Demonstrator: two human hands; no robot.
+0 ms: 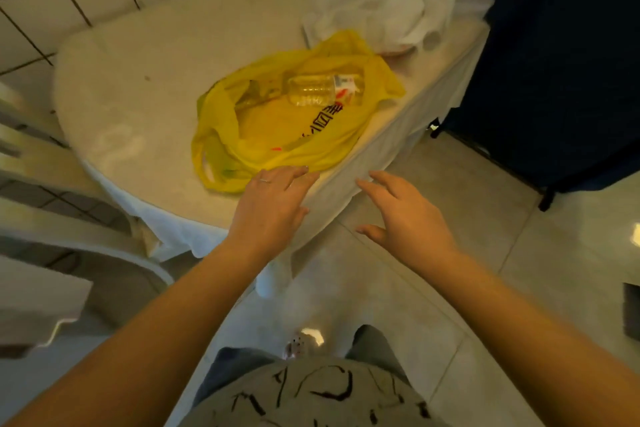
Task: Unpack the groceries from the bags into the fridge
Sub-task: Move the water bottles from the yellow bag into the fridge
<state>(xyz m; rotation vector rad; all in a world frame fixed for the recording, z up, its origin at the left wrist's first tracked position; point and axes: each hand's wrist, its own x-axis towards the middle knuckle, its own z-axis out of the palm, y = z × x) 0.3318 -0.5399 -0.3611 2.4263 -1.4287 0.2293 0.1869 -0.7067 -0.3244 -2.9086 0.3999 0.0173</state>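
Inside the yellow bag (277, 135), bottle (318, 90) flat, lengthwise left-right, label end right.

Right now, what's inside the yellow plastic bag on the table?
A clear plastic bottle lying on its side shows through the crumpled yellow plastic bag. Some other packaging sits beside it, too blurred to name. Anything beneath the folds is hidden.

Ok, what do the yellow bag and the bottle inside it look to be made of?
Yellow bag: thin plastic film by the look, glossy, crumpled, slightly see-through, with printed lettering. Bottle: clear ribbed plastic, probably; light passes through it and a paper or film label wraps one end.
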